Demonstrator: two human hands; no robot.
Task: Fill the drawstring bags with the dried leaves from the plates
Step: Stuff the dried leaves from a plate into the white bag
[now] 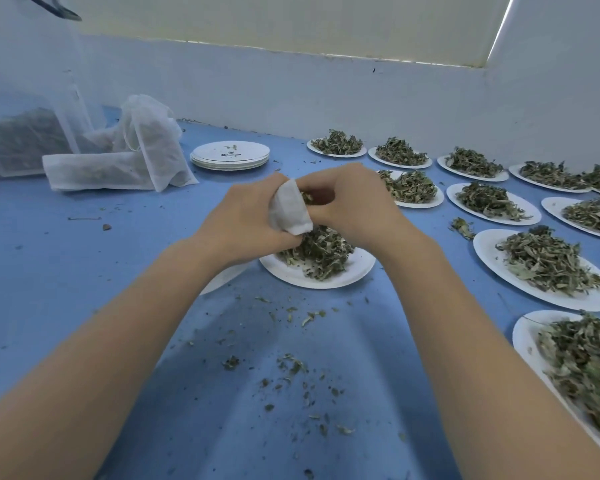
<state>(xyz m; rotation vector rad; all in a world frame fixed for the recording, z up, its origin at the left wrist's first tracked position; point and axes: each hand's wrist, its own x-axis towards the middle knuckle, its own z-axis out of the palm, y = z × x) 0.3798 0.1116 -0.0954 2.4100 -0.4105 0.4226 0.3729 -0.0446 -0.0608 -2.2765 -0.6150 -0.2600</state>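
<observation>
A small white drawstring bag (289,211) hangs between both hands above a white plate (361,266) heaped with dried leaves (317,251). My left hand (243,220) grips the bag's left side. My right hand (352,206) has its fingers curled at the bag's mouth, where a few dark leaves show; whether it pinches leaves or the bag's rim I cannot tell. The lower part of the bag touches the leaf heap.
Several white plates of dried leaves (548,263) fill the right side of the blue table. A stack of bare plates (230,154) stands at the back, with filled mesh bags (125,168) to its left. Leaf crumbs (291,365) lie scattered in front.
</observation>
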